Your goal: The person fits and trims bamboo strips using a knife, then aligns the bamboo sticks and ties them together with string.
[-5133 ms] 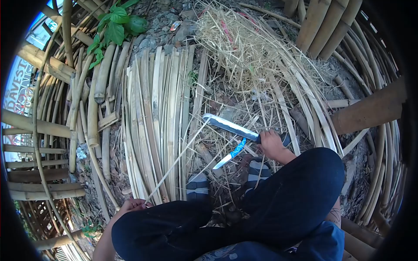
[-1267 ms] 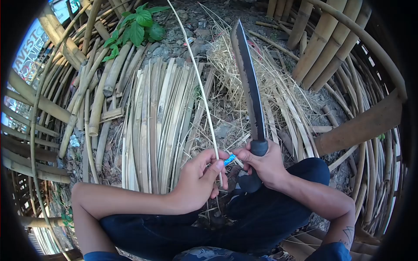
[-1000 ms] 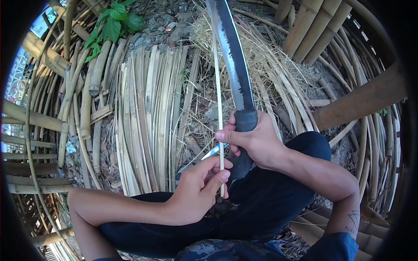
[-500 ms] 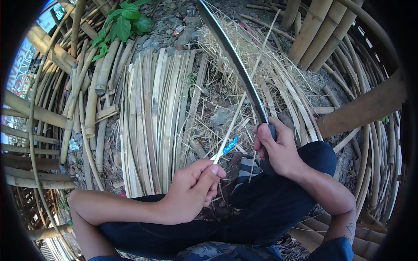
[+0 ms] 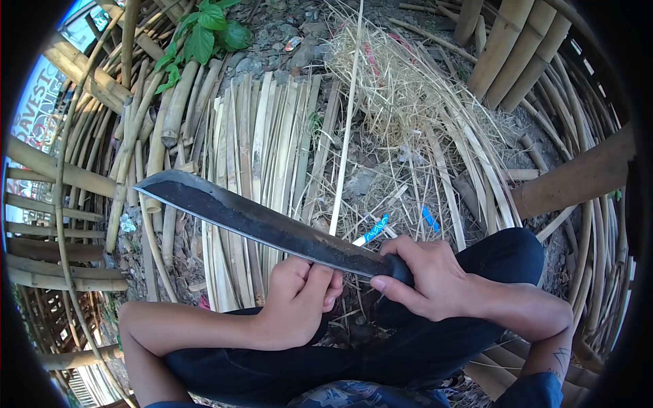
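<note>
A machete (image 5: 252, 219) with a dark, wide blade lies crosswise in front of me, its tip out to the left. My right hand (image 5: 430, 277) is wrapped round its black handle. My left hand (image 5: 299, 299) is closed on the lower end of a thin bamboo strip (image 5: 347, 129), which stretches away from me. The blade crosses over the strip just above my left fingers and hides the strip's lower end. The blade's edge, facing me, is right at the left knuckles.
Flat bamboo slats (image 5: 262, 149) lie side by side beyond my left hand. A heap of bamboo shavings (image 5: 388, 88) sits further off, right of the strip. Blue wrappers (image 5: 430, 219) lie near my right hand. Bamboo poles (image 5: 578, 170) stand around both sides.
The machete has swung from pointing away from me to lying crosswise over the strip, tip leftward. The strip has turned to point more straight ahead, still in my left hand.
</note>
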`<state>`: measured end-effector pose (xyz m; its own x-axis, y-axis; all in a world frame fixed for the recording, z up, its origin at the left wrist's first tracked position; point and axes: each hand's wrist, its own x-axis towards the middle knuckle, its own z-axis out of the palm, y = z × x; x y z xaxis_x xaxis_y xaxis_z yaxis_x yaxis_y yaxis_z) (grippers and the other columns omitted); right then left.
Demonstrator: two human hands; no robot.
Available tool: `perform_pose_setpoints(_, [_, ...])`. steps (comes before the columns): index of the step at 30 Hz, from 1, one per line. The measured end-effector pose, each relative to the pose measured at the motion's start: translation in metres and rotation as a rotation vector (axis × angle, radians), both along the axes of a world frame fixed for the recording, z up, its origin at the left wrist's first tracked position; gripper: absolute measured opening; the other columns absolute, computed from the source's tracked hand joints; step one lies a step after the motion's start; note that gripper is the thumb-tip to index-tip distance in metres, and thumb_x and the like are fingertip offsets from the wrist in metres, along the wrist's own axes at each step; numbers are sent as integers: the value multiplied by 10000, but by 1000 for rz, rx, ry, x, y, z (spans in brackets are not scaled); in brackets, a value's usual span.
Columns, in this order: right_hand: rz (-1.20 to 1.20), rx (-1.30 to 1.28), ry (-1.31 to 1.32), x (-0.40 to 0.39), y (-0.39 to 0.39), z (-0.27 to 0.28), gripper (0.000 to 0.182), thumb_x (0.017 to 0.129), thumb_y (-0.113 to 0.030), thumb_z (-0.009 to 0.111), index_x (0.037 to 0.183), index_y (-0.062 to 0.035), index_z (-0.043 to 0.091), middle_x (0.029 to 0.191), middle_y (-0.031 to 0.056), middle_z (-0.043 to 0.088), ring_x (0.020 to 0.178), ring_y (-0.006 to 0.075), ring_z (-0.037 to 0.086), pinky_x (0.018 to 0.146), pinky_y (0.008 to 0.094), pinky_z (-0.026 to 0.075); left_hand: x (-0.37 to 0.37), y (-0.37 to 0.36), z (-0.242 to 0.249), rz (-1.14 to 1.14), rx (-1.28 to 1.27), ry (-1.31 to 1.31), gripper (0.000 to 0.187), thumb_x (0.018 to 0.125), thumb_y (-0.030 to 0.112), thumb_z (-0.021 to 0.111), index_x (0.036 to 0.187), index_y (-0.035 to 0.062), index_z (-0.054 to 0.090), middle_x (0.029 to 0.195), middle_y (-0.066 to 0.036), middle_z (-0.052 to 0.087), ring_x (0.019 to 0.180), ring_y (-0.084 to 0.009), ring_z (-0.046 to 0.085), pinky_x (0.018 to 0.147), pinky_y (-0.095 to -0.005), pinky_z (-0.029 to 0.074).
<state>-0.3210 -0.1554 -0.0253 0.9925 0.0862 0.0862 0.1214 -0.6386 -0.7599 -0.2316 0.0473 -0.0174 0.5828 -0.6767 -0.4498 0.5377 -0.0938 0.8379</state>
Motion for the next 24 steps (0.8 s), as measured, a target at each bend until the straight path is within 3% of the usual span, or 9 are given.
perform_pose_setpoints(2, [42,-42,187,2,-1,4,467,890,-415,599,950,44,535,524,122,537,460,323,571,472,422,456,-1,0,-3,10,3,-59,243,1000,105,404,803,-5,495,644,-3,458,541,-47,406,479,-210,339])
perform_pose_setpoints(8, [77,-168,180,4,-2,-4,535,909,-485,532,913,49,552,495,148,552,459,350,582,481,444,473,-3,3,-16,-68,71,-123,268,1005,121,408,777,8,491,629,17,443,543,-36,402,478,-212,335])
perform_pose_setpoints(21, [67,-142,299,6,-7,-13,541,930,-494,489,897,41,558,498,149,552,498,371,597,514,463,484,2,0,-19,-78,92,9,303,1018,138,359,780,4,492,613,14,401,507,-53,365,453,-225,310])
perform_pose_setpoints(24, [68,-153,299,6,-8,-16,442,919,-435,538,930,7,554,528,140,560,503,359,594,498,437,460,3,0,-19,-81,101,44,261,1009,109,361,849,-22,520,633,4,414,510,-55,374,449,-226,311])
